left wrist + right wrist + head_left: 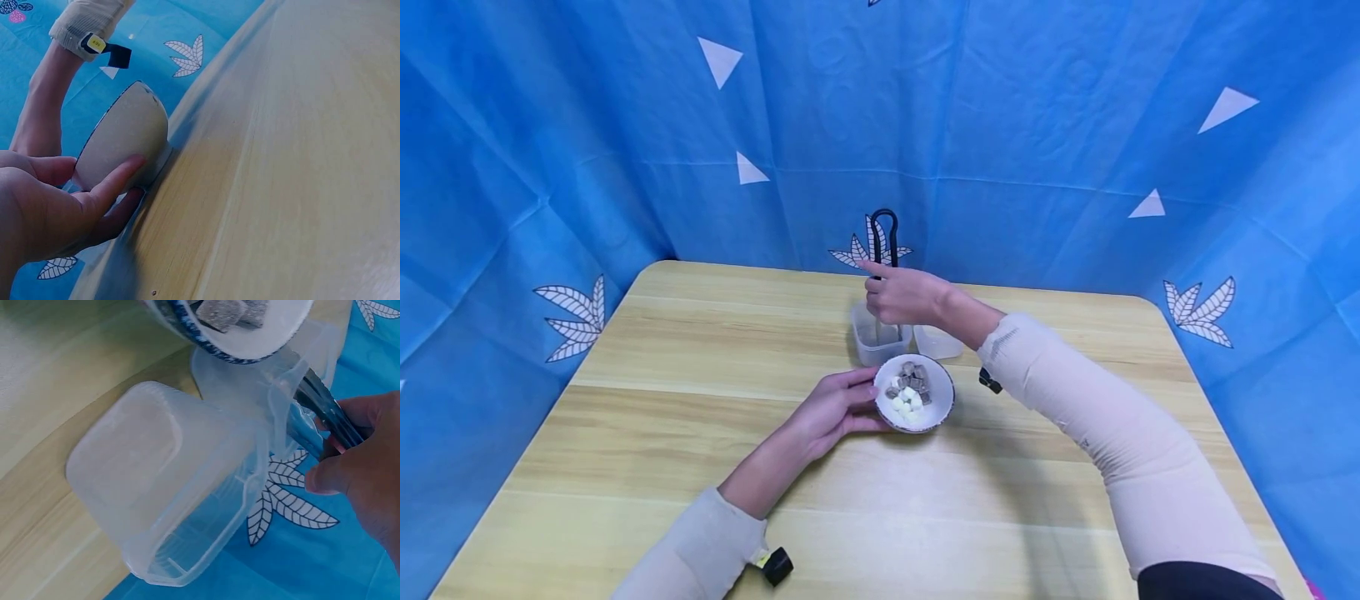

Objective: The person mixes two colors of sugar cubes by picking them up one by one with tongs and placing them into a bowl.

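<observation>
My left hand (831, 414) grips the near left side of a white bowl (942, 404) with a dark patterned rim. Inside the bowl lie several grey stone-like cubes (917, 383) and several white pieces (906, 406). My right hand (910, 296) holds a pair of tongs (885, 218) upright, black loop end on top. Their metal arms (325, 403) reach down into a clear plastic container (883, 357) just behind the bowl. From the left wrist, the bowl's outside (125, 131) shows with fingers against it; whether its foot touches the table cannot be told.
A second clear plastic container (938, 343) stands right of the first, under my right forearm. Both are on the light wooden table (700, 350). A blue patterned cloth (1000, 108) hangs behind the table's far edge and along both sides.
</observation>
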`<state>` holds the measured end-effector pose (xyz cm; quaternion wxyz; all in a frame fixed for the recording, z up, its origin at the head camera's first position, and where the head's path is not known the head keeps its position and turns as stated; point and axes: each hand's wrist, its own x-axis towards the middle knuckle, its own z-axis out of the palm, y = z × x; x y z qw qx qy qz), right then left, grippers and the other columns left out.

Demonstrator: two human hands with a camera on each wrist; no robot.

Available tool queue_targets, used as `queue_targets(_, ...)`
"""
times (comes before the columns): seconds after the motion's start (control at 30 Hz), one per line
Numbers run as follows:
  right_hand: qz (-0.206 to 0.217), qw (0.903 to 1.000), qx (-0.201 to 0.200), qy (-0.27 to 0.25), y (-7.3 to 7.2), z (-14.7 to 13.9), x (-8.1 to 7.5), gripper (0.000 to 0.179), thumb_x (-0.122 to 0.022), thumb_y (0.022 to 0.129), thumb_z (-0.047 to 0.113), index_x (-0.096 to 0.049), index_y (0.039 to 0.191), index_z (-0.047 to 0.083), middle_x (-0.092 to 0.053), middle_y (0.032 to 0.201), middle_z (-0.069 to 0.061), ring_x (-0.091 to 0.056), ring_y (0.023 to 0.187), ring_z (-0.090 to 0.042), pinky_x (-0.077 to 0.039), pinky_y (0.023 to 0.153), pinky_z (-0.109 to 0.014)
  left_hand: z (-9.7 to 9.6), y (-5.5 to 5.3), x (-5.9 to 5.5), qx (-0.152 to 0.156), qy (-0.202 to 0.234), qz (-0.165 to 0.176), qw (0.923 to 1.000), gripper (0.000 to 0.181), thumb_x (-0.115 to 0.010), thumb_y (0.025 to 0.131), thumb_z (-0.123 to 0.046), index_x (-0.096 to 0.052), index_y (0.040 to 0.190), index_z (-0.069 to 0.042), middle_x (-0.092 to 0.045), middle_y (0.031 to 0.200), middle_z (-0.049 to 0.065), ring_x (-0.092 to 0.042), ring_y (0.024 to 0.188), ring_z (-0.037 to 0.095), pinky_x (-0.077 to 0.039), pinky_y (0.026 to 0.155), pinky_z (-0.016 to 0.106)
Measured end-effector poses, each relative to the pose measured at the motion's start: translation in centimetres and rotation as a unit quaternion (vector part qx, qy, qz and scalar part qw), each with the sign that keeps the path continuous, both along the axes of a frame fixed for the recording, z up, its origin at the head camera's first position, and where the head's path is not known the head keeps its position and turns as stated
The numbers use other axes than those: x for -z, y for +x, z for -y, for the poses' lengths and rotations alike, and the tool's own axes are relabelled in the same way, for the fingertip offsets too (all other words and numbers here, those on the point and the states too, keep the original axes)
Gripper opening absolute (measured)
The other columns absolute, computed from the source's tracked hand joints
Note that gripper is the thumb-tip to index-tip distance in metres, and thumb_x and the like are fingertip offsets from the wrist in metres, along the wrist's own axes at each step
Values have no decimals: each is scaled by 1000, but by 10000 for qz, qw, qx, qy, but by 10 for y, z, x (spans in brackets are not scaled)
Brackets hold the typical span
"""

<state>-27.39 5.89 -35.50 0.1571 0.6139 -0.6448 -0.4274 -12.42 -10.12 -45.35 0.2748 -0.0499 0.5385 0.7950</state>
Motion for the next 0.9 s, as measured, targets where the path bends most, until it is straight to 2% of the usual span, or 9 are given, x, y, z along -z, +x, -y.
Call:
queue_targets(0.07,59,10000,-14,-64,-1,-1,3,25,-70,94,1,-78,111,17,-77,120,0,-65,120,-22,-27,134,-50,0,0,0,3,-17,-7,10000,57,-49,104,-1,-35,159,0,-43,159,26,-58,132,36,-59,104,55)
queue_targets(0.13,134,9997,-12,-179,-1,-2,6,23,-69,94,2,-79,107,17,-79,115,0,-66,115,-22,-36,129,-46,0,0,0,8,-26,-11,10000,57,-50,104,-1,-35,159,0,-43,159,26,-59,131,36,-59,104,55)
queue_targets(0.27,191,9993,67,-324,-1,-3,9,18,-67,97,7,-80,102,17,-79,110,0,-64,106,-21,-49,110,-40,0,0,0,3,-27,-24,10000,57,-50,104,-1,-35,159,0,-43,159,26,-57,133,37,-59,104,55)
queue_targets(0.33,207,9991,137,-331,-1,-4,9,17,-66,98,8,-80,102,18,-79,109,0,-63,103,-21,-50,104,-39,0,0,0,4,-22,-28,10000,57,-50,104,-1,-35,159,0,-43,159,26,-56,135,38,-59,104,55)
queue_targets(0.63,294,9977,314,-516,-1,-7,10,19,-66,99,11,-80,95,22,-80,106,3,-63,100,-20,-51,97,-38,-1,0,1,-15,-14,-66,10000,56,-49,104,0,-36,158,1,-43,158,25,-57,132,35,-60,102,55)
queue_targets(0.8,295,9962,529,-622,-1,-11,10,18,-67,99,10,-81,101,22,-80,109,3,-65,103,-21,-53,99,-40,0,0,1,-55,-42,-54,10000,56,-50,104,1,-37,158,1,-43,158,24,-57,131,33,-60,102,56)
queue_targets(0.9,243,9959,625,-615,0,-14,8,19,-66,101,10,-80,104,21,-79,110,3,-65,101,-22,-53,95,-38,0,0,0,-52,-38,-50,10000,55,-49,104,1,-38,158,1,-42,159,24,-57,131,34,-60,103,56)
